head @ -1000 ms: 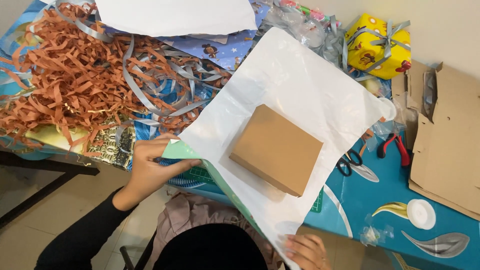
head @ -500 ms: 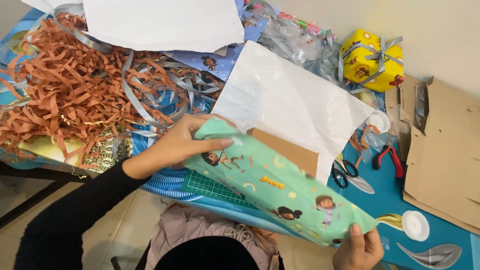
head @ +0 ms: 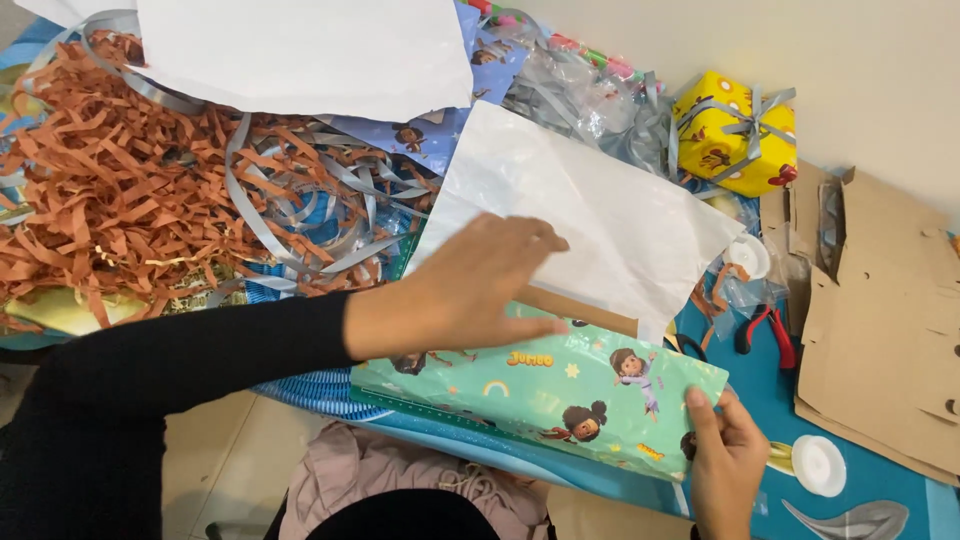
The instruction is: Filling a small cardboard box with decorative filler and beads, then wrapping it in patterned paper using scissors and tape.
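Note:
A sheet of wrapping paper, green with cartoon figures on its outer side [head: 560, 390] and white on its inner side [head: 590, 210], is folded over a brown cardboard box [head: 575, 310]; only a strip of the box shows. My left hand [head: 470, 290] lies flat on top of the fold, fingers spread, pressing the paper down on the box. My right hand [head: 725, 465] pinches the green flap's lower right corner near the table's front edge.
A heap of orange paper shreds [head: 110, 190] and silver ribbon [head: 300, 200] fills the left. A yellow wrapped gift [head: 735, 135] sits at the back right, flat cardboard [head: 880, 320] at the right, red-handled pliers [head: 765, 330] and white tape rolls [head: 818, 465] beside it.
The green side of the sheet was lifted from the near edge and folded up over the box, which is now almost covered. My left hand moved onto the fold; my right hand followed the corner.

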